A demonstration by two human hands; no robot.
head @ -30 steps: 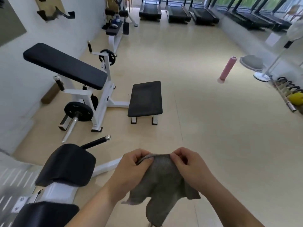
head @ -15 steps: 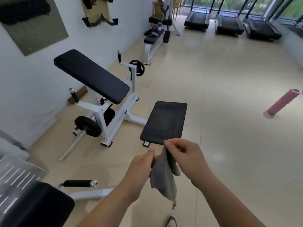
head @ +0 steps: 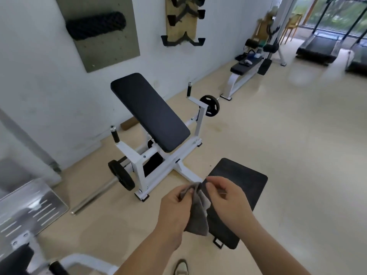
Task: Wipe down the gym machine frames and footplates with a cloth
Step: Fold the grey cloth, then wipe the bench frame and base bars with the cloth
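Near 6 o'clock of the head view, the two hands meet in front of the person. The left hand [head: 174,207] pinches the upper edge of a grey cloth [head: 197,215] between thumb and curled fingers. The right hand [head: 228,201], just beside it at 3 o'clock, has its fingers curled, with thumb and forefinger nipping the same edge. The cloth hangs bunched between the two palms, held in the air and touching no machine. Behind the hands, toward 1 o'clock, a flat black footplate [head: 244,183] lies low over the beige floor, partly hidden by the right hand. Toward 11 o'clock from the hands stands a white frame [head: 158,165] carrying a tilted black pad [head: 149,112]. One weight plate [head: 121,175] sits at the frame's 8 o'clock end. At 9 o'clock of the view is a slotted metal footplate [head: 29,205], blurred. A shoe tip [head: 181,267] shows at the bottom edge.
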